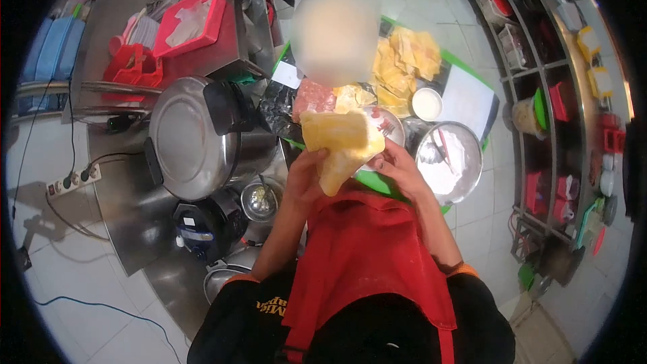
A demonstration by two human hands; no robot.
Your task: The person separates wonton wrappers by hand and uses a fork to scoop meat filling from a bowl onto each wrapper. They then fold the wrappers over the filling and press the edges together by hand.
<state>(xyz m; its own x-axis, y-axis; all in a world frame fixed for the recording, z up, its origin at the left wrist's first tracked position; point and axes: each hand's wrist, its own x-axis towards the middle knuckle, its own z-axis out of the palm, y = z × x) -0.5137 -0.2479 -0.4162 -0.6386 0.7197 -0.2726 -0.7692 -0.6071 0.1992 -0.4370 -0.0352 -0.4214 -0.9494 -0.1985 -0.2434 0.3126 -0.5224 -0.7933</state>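
I hold a folded yellow pastry sheet (341,145) up in front of my red apron (367,256), above the near edge of the green board (377,185). My left hand (304,178) grips its lower left side, fingers curled round it; my right hand (397,167) pinches its right edge. More yellow sheets (404,61) lie piled at the board's far side, a steel bowl of white flour (448,158) at its right edge, and a big steel pot lid (192,138) on the counter to the left.

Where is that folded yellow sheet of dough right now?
In the head view, the folded yellow dough sheet sits mid-frame, held up between the left hand and right hand, just above the red apron.
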